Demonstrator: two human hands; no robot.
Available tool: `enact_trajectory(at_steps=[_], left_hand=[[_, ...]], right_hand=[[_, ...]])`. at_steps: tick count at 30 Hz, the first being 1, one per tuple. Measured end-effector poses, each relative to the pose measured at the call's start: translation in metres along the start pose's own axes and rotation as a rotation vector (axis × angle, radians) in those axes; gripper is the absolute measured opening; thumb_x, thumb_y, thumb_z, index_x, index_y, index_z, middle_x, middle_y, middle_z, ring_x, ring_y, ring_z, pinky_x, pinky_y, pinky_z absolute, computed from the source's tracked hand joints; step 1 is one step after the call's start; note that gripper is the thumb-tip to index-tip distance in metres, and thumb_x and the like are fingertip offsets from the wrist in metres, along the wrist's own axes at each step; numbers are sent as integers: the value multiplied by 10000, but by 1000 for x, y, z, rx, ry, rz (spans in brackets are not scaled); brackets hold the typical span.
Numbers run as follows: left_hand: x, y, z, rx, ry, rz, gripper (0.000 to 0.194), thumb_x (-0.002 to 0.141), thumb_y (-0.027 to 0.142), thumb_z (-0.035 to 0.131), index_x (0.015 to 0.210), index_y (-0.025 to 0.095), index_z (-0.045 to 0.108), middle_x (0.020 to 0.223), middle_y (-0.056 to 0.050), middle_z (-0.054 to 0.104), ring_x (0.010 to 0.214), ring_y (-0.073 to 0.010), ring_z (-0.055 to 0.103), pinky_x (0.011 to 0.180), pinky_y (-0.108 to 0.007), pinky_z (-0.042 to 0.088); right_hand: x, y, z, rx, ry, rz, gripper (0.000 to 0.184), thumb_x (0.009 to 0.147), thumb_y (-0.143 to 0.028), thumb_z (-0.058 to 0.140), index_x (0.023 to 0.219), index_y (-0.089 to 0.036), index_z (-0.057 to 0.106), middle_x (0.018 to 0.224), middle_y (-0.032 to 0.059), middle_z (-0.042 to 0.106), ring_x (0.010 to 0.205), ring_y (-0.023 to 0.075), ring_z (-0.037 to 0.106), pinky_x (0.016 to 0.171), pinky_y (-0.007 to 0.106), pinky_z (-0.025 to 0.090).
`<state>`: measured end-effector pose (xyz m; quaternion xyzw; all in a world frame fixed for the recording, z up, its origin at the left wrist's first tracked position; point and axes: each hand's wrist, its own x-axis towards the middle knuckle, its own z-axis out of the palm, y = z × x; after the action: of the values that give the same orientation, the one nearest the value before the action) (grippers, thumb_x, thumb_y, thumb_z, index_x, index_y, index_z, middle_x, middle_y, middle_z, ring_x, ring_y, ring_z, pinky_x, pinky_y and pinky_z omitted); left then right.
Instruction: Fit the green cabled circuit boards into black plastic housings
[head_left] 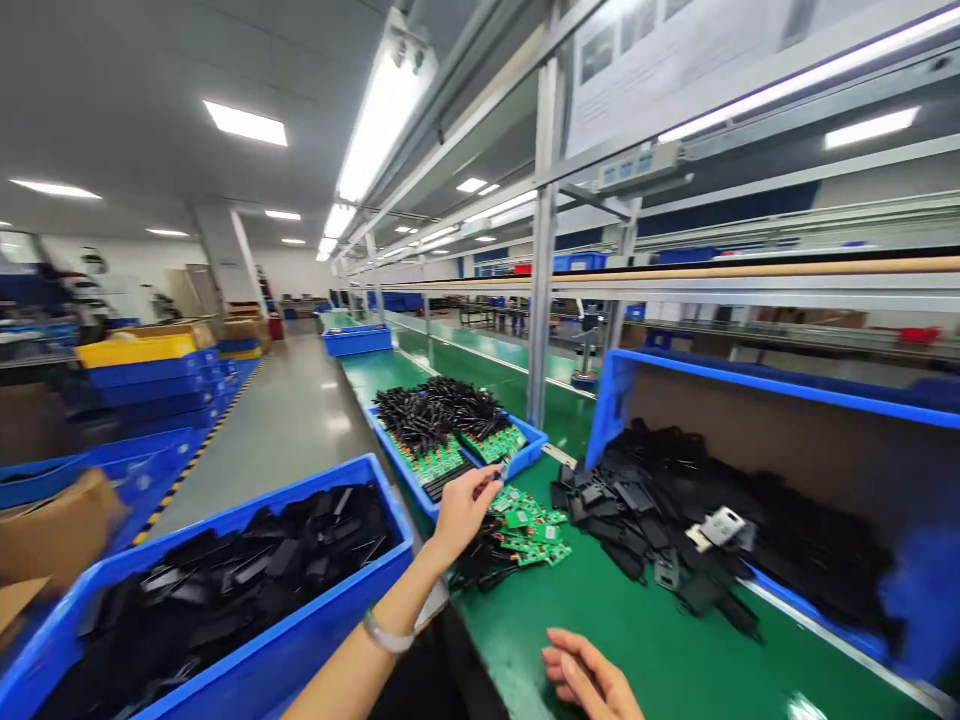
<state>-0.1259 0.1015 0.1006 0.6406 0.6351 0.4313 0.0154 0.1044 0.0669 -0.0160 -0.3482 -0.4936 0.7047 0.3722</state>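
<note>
My left hand [463, 512] reaches out over the near corner of a blue tray, thumb and fingertips brought together. What they pinch, if anything, is too small to make out. Just beyond and beside it lies a loose pile of green circuit boards [529, 525] with black leads, on the green work surface. The blue tray [534, 450] holds rows of similar boards with bundled black cables [435, 410] on top. Low in the view, my right hand [589, 678] hovers by the bench edge, fingers loosely curved and apart from the thumb, with nothing visible in it.
A blue bin [300, 610] full of black plastic parts stands on the left. Another blue bin [611, 400] lies tipped on its side at right, black plastic housings [630, 500] spilling onto the bench. A metal post [541, 250] rises behind the tray.
</note>
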Motion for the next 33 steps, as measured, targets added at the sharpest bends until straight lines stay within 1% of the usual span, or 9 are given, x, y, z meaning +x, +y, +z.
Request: enact_trajectory(at_steps=[3, 6, 9, 14, 18, 21, 27, 31, 33], left_hand=[[-19, 36, 36, -100, -272, 94, 248, 863, 320, 521, 1028, 211, 671, 778, -10, 689, 651, -164, 601, 612, -239, 453], [-31, 59, 83, -106, -482, 172, 185, 845, 277, 557, 972, 244, 688, 806, -3, 681, 739, -169, 611, 703, -244, 456], [-23, 63, 130, -37, -554, 161, 293, 815, 142, 530, 1082, 216, 626, 979, -66, 625, 877, -217, 587, 801, -320, 447], [-5, 62, 179, -32, -598, 70, 266, 743, 30, 496, 935, 177, 606, 1043, -84, 527, 991, -244, 505, 871, -385, 418], [-20, 69, 175, -216, -550, -18, 122, 724, 54, 547, 731, 175, 534, 1019, -81, 515, 1075, -271, 431, 977, -453, 318], [-43, 77, 161, -457, -490, -150, 105, 772, 189, 585, 831, 204, 499, 949, -46, 534, 998, -233, 478, 960, -421, 340], [-94, 101, 151, -948, -501, -678, 527, 754, 592, 567, 1044, 163, 471, 771, -13, 513, 629, -150, 552, 629, -310, 488], [-115, 120, 139, -1552, -480, -1144, 437, 735, 528, 655, 894, 128, 574, 770, -49, 573, 673, -143, 573, 694, -286, 490], [-122, 126, 129, -1807, -417, -1194, 354, 681, 391, 748, 864, 118, 617, 827, -69, 612, 726, -161, 587, 730, -286, 483]], right_hand=[[-1, -22, -3, 347, 133, 2, 816, 581, -697, 726, 1189, -186, 541, 1102, 145, 655, 1042, 279, 596, 891, 386, 460], [-6, -34, -24, 530, 264, 21, 711, 579, -633, 773, 1081, -185, 542, 1025, 121, 681, 977, 258, 621, 864, 381, 482], [-18, -35, -55, 475, 336, 58, 546, 552, -555, 828, 845, -167, 581, 833, 79, 697, 699, 171, 622, 627, 266, 514], [-47, -39, -97, 167, 355, 0, 573, 596, -691, 720, 708, -144, 593, 526, -29, 512, 415, 51, 317, 374, 157, 232], [-69, -52, -112, -68, 373, 25, 663, 509, -750, 717, 747, -142, 601, 467, -68, 391, 402, 52, 271, 401, 190, 223], [-79, -58, -113, -126, 379, -2, 631, 546, -711, 725, 801, -141, 631, 537, -40, 435, 451, 78, 331, 422, 205, 287], [-83, -51, -90, -106, 433, -133, 529, 676, -612, 700, 1014, -212, 630, 765, 13, 577, 534, 106, 435, 418, 184, 333], [-82, -47, -80, -132, 404, -216, 440, 741, -530, 694, 1033, -211, 612, 770, 21, 596, 687, 149, 545, 580, 192, 462], [-83, -44, -80, -160, 384, -222, 427, 736, -508, 710, 1019, -201, 619, 801, 39, 616, 778, 174, 579, 699, 212, 495]])
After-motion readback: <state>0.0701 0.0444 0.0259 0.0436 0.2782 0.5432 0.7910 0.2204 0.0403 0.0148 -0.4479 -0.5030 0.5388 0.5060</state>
